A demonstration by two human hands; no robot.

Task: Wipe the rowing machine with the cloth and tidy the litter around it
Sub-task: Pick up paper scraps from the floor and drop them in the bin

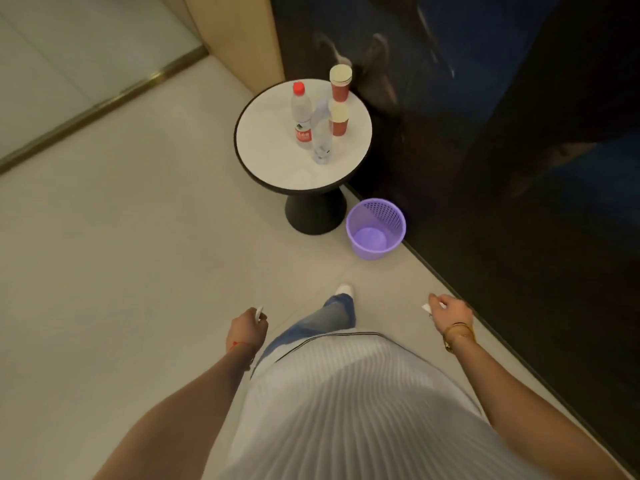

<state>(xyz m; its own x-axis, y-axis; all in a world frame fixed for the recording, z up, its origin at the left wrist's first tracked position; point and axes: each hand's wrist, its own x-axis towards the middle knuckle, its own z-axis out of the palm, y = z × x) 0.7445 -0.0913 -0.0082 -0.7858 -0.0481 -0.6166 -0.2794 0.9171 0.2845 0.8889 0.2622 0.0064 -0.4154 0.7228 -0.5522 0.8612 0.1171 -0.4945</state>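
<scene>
My left hand (248, 327) hangs low at the left and grips a small white piece of litter (259, 312) that sticks out past the fingers. My right hand (450, 311) is at the right, near the dark wall, and pinches another small white scrap (426, 308). An empty purple mesh waste basket (375, 227) stands on the floor ahead, between both hands and beside the base of a round side table (273, 157). No rowing machine or cloth is in view.
On the white-topped table stand a red-capped water bottle (302, 116), a clear bottle (322, 133) and two red cups with cream lids (340, 81). A dark glossy wall (502, 150) runs along the right. Pale floor tiles spread to the left.
</scene>
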